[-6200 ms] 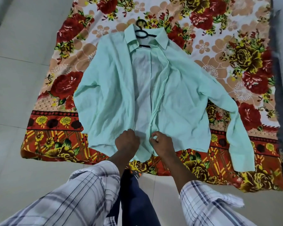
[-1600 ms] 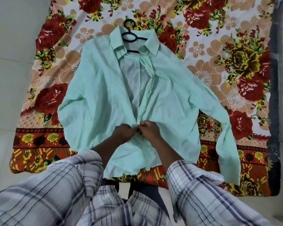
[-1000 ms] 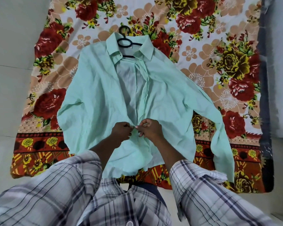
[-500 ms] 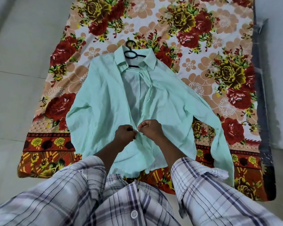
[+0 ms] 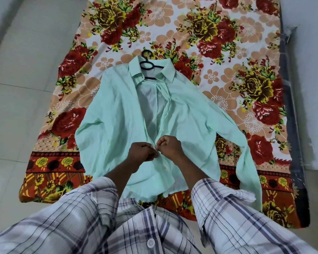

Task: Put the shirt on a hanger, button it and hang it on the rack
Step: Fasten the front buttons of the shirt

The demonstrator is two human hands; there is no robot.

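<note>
A mint green shirt point(image 5: 187, 114) lies flat, front up, on a flowered sheet point(image 5: 228, 52). A black hanger point(image 5: 147, 65) sits inside its collar, the hook poking out above. The front is closed below my hands and gapes open above them up to the collar. My left hand point(image 5: 140, 154) pinches the left front edge at mid-height. My right hand point(image 5: 170, 146) pinches the right front edge, knuckles almost touching the left hand. The button between the fingers is hidden.
The flowered sheet lies on a pale tiled floor point(image 5: 26, 70). A dark strip point(image 5: 290, 125) runs along the sheet's right side, beside a grey surface point(image 5: 312, 88). My checked sleeves point(image 5: 81, 217) fill the bottom of the view. No rack is in view.
Both hands have moved up the shirt front from the hem to mid-height, and the front below them is now closed. Over the last second they stay pinched together at one spot.
</note>
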